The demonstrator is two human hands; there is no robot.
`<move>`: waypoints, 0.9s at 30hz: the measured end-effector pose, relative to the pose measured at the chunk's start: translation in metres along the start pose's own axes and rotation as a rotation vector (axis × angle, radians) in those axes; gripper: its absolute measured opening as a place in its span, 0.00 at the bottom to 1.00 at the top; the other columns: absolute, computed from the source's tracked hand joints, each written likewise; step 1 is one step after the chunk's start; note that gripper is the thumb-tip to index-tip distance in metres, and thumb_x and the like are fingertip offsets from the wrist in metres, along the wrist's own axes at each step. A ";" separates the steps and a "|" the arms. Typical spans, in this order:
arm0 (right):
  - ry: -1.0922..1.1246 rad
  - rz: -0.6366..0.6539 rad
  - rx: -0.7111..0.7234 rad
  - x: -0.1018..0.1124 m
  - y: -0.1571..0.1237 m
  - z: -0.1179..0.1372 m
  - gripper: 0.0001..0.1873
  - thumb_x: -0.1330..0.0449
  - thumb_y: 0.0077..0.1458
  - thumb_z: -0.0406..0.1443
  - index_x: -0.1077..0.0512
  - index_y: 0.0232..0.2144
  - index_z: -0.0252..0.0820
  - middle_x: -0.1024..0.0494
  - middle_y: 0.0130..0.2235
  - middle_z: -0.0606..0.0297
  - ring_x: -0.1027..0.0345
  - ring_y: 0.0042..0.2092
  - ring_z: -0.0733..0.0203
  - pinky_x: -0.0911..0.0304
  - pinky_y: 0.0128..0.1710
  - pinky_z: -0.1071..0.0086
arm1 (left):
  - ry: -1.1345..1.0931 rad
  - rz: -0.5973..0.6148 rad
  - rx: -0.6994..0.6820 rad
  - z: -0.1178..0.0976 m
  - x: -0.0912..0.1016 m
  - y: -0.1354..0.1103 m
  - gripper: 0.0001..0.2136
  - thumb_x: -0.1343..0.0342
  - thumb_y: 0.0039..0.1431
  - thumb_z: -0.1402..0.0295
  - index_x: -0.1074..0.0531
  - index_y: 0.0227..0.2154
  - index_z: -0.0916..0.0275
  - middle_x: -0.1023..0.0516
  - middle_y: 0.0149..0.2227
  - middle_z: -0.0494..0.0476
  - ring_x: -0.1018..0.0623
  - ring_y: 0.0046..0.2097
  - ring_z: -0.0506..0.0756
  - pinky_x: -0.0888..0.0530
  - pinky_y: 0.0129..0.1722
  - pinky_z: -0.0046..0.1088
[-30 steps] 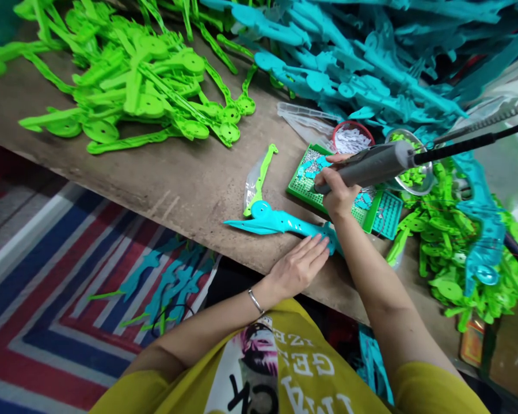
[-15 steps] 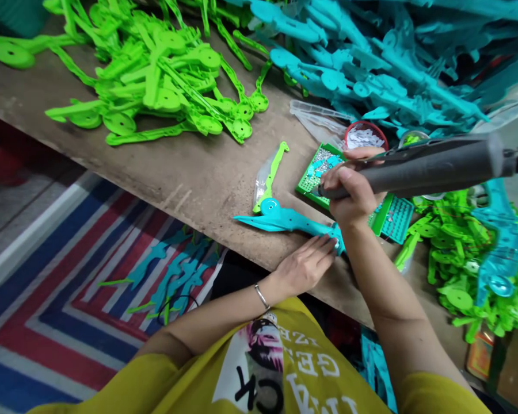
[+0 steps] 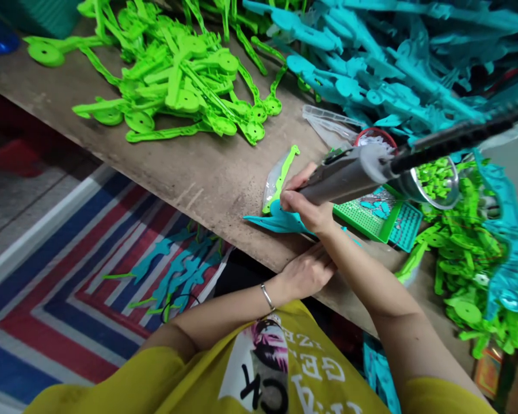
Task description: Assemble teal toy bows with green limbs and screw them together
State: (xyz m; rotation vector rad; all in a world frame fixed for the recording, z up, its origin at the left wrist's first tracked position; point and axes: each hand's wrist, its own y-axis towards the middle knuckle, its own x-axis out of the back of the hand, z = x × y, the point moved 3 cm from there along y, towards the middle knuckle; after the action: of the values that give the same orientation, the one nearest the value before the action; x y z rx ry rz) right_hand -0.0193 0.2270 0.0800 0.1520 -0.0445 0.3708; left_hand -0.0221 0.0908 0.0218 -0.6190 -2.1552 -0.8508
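Note:
My right hand (image 3: 307, 198) is wrapped round a grey electric screwdriver (image 3: 345, 175), whose cord runs up to the right. It is above the middle of a blue plastic toy part (image 3: 280, 219) lying along the table's front edge; the tool's tip is hidden behind the hand. My left hand (image 3: 308, 273) holds the right end of that part against the table, fingers together and partly covered by my right forearm. Touching the part's round end is a thin green plastic strip (image 3: 282, 175) with a clear piece (image 3: 274, 175) beside it.
A green pile (image 3: 176, 75) and a blue pile (image 3: 371, 69) of plastic parts lie at the back. To the right are a green tray (image 3: 362, 221), a red-rimmed bowl (image 3: 377, 138), a metal bowl (image 3: 435, 178) and another green heap (image 3: 466, 276). Finished-looking pieces (image 3: 181, 264) lie on the striped sheet below.
My right hand has carried the screwdriver left, from the green tray to above the blue part. My left hand stays on the part's right end. The whole view has shifted slightly.

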 end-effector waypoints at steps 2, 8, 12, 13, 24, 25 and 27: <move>0.000 0.036 0.047 0.000 0.006 0.002 0.15 0.35 0.50 0.48 0.33 0.27 0.44 0.30 0.23 0.71 0.36 0.26 0.63 0.36 0.30 0.64 | 0.017 0.015 0.004 0.000 0.000 0.000 0.12 0.50 0.66 0.76 0.25 0.48 0.70 0.19 0.45 0.66 0.21 0.53 0.62 0.26 0.60 0.42; -0.037 0.269 0.134 -0.010 0.010 -0.002 0.16 0.37 0.52 0.47 0.33 0.25 0.42 0.31 0.23 0.70 0.37 0.26 0.66 0.36 0.32 0.66 | 0.041 0.014 -0.007 0.002 -0.003 -0.002 0.11 0.50 0.65 0.76 0.24 0.44 0.68 0.19 0.42 0.65 0.20 0.51 0.62 0.23 0.56 0.43; 0.043 0.020 0.122 -0.001 0.007 0.000 0.18 0.40 0.56 0.53 0.32 0.36 0.45 0.36 0.21 0.75 0.40 0.23 0.67 0.36 0.27 0.68 | 0.001 -0.061 -0.008 0.005 -0.007 -0.004 0.12 0.51 0.64 0.78 0.25 0.46 0.70 0.18 0.43 0.67 0.20 0.52 0.63 0.24 0.58 0.44; 0.056 -0.089 0.113 0.007 0.005 0.003 0.20 0.41 0.57 0.54 0.32 0.38 0.46 0.37 0.21 0.76 0.40 0.23 0.67 0.36 0.27 0.68 | -0.029 -0.091 -0.009 0.006 -0.007 -0.004 0.14 0.52 0.65 0.78 0.25 0.48 0.71 0.19 0.46 0.69 0.21 0.55 0.63 0.25 0.60 0.46; 0.008 -0.522 0.004 0.114 -0.056 0.014 0.27 0.35 0.48 0.51 0.33 0.45 0.46 0.27 0.33 0.70 0.33 0.34 0.63 0.33 0.34 0.66 | -0.057 -0.138 -0.038 0.013 -0.003 -0.001 0.20 0.49 0.68 0.74 0.33 0.62 0.66 0.29 0.64 0.70 0.35 0.69 0.65 0.33 0.67 0.53; -0.015 -0.532 -0.004 0.116 -0.059 0.012 0.27 0.36 0.49 0.51 0.34 0.47 0.46 0.26 0.34 0.69 0.32 0.35 0.62 0.32 0.36 0.65 | -0.042 -0.144 -0.046 0.013 -0.003 0.000 0.20 0.48 0.68 0.74 0.33 0.62 0.66 0.29 0.64 0.70 0.35 0.69 0.65 0.33 0.67 0.53; -0.065 -0.529 0.002 0.119 -0.061 0.008 0.26 0.37 0.51 0.49 0.36 0.49 0.46 0.24 0.37 0.67 0.31 0.39 0.61 0.31 0.42 0.64 | -0.001 -0.159 -0.066 0.012 -0.003 0.001 0.21 0.47 0.67 0.74 0.33 0.62 0.67 0.29 0.64 0.71 0.35 0.69 0.66 0.32 0.66 0.52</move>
State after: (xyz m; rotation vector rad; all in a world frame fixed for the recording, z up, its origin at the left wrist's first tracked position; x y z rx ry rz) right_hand 0.1133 0.2118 0.0880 0.1718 -0.0662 -0.1622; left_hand -0.0254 0.0999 0.0136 -0.4855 -2.2068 -1.0105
